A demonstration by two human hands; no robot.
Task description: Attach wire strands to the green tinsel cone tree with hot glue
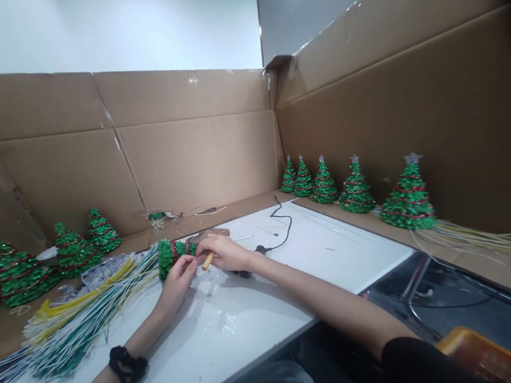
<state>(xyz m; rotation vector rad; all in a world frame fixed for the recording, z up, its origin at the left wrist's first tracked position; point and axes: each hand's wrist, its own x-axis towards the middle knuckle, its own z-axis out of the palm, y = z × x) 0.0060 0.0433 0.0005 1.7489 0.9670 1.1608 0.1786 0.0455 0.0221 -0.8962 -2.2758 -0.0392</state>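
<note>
A small green tinsel Christmas tree (pixel 165 258) with red trim lies on its side on the white table (pixel 268 304). Beside its lower edge, the fingers of my left hand (pixel 182 275) are pinched together; whatever is between them is too small to make out. My right hand (pixel 225 253) is closed around a short tan stick (pixel 208 260), close to the tree's red-trimmed part. Only the stick's end shows. Something dark (pixel 243 274) lies under my right hand, mostly hidden. Silvery glitter specks (pixel 227 322) dot the table in front of my hands.
Bundles of green, white and yellow strands (pixel 81 322) spread at left, near finished-looking trees (pixel 75 249). Star-topped trees (pixel 408 199) line the right cardboard wall (pixel 401 95). A black cord (pixel 287 228) crosses the table's back. An orange stool (pixel 486 356) stands lower right.
</note>
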